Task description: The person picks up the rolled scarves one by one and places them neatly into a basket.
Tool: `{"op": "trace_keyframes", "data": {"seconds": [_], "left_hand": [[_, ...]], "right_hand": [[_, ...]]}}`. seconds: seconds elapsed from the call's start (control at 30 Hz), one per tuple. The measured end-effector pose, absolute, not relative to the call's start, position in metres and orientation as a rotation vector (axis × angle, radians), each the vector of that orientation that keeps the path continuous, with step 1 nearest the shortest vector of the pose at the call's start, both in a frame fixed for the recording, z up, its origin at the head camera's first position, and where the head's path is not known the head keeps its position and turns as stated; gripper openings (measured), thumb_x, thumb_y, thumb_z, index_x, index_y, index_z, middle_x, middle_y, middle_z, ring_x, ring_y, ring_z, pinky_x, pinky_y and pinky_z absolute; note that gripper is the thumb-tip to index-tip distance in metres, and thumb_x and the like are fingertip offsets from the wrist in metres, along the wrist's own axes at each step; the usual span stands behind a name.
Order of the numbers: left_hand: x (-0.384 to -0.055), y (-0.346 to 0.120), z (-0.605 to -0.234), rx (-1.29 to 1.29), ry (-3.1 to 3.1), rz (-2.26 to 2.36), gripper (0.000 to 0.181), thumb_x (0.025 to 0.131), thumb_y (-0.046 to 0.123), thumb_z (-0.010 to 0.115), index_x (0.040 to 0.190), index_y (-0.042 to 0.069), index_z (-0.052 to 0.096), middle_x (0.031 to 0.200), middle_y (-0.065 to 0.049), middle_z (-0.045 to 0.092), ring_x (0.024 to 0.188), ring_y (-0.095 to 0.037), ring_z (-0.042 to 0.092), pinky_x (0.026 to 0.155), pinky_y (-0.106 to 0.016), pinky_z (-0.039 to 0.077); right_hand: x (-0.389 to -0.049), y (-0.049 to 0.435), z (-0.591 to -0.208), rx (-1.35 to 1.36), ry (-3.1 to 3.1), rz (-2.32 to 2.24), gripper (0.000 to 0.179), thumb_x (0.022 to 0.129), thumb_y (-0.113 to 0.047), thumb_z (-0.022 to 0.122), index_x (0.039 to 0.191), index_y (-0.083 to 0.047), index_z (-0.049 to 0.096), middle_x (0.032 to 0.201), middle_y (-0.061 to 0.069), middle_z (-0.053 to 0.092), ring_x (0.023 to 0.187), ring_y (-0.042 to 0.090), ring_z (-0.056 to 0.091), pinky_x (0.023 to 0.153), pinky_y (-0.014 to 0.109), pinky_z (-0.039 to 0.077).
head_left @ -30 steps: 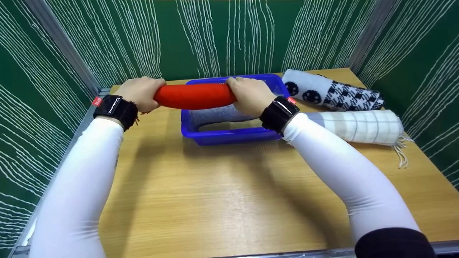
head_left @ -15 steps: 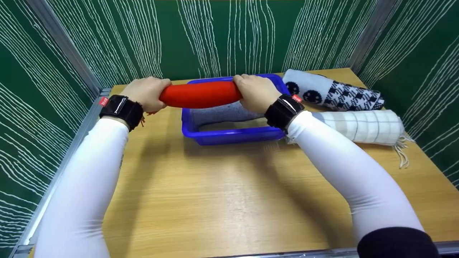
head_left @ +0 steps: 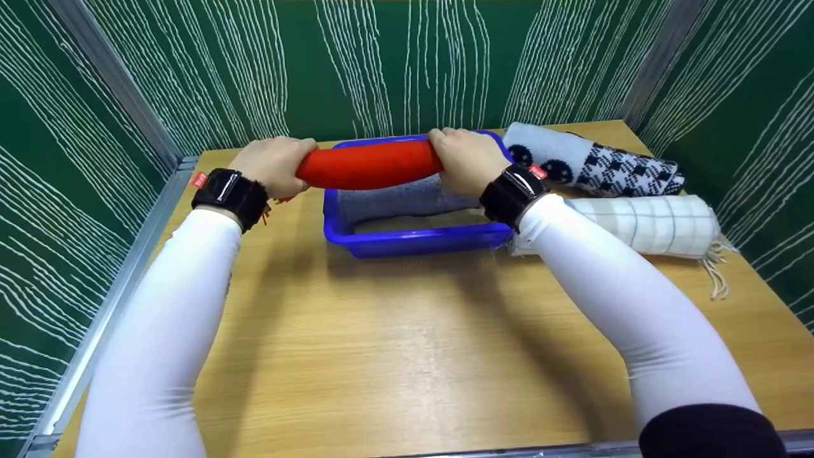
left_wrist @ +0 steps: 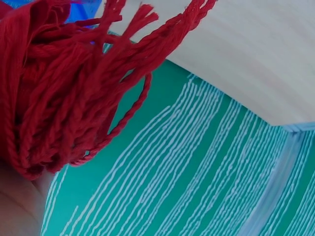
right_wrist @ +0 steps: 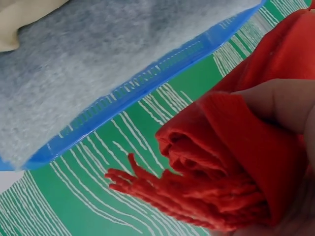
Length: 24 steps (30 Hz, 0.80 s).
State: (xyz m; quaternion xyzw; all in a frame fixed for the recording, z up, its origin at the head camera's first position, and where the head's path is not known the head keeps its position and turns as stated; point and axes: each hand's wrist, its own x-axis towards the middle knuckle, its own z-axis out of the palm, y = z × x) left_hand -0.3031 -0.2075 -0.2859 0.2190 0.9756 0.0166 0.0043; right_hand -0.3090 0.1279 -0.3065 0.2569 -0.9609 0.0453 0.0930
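Note:
A rolled red scarf (head_left: 370, 165) is held level in the air, over the back left part of a blue plastic basket (head_left: 420, 240). My left hand (head_left: 272, 166) grips its left end, where twisted red fringe (left_wrist: 83, 83) spills out in the left wrist view. The right end is gripped by my right hand (head_left: 469, 162); the right wrist view shows the rolled layers and fringe (right_wrist: 197, 196) between thumb and fingers. Inside the basket lies a grey rolled cloth (head_left: 407, 199), partly hidden by the red roll.
To the basket's right lie a cream checked scarf roll (head_left: 661, 224) with fringe and, behind it, a grey and black patterned roll (head_left: 591, 162). Green walls with white lines (head_left: 343, 63) enclose the wooden table (head_left: 394, 343) at the back and both sides.
Both hands have drifted a little to the right with the red scarf, its right end now slightly higher. The basket and the other rolls stay put.

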Motion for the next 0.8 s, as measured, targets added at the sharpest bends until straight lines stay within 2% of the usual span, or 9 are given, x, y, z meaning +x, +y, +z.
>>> {"op": "trace_keyframes", "data": {"seconds": [0.4,0.6,0.8], "left_hand": [[-0.310,-0.193,-0.284,0.738,3.052,0.063,0.049,0.092,0.015,0.072,0.140,0.008,0.062,0.123,-0.017,0.074,0.107,-0.037,0.068,0.099,-0.057,0.057],[-0.314,-0.185,-0.285,0.765,3.058,0.058,0.049,0.091,0.014,0.073,0.138,0.007,0.063,0.123,-0.016,0.073,0.107,-0.037,0.068,0.100,-0.057,0.057],[-0.315,-0.177,-0.283,0.776,3.054,0.071,0.045,0.092,0.015,0.074,0.135,0.007,0.063,0.122,-0.016,0.073,0.108,-0.036,0.067,0.102,-0.057,0.056]], "right_hand": [[-0.313,0.144,-0.306,0.753,-2.833,0.135,0.044,0.087,0.004,0.067,0.131,0.004,0.060,0.119,0.027,0.071,0.109,0.047,0.071,0.095,0.063,0.060],[-0.317,0.154,-0.306,0.753,-2.822,0.170,0.048,0.084,0.005,0.071,0.130,0.003,0.060,0.121,0.027,0.071,0.110,0.048,0.070,0.097,0.063,0.058],[-0.318,0.163,-0.304,0.743,-2.850,0.202,0.048,0.084,0.008,0.068,0.131,0.004,0.058,0.121,0.029,0.070,0.112,0.049,0.069,0.100,0.063,0.057]]}}
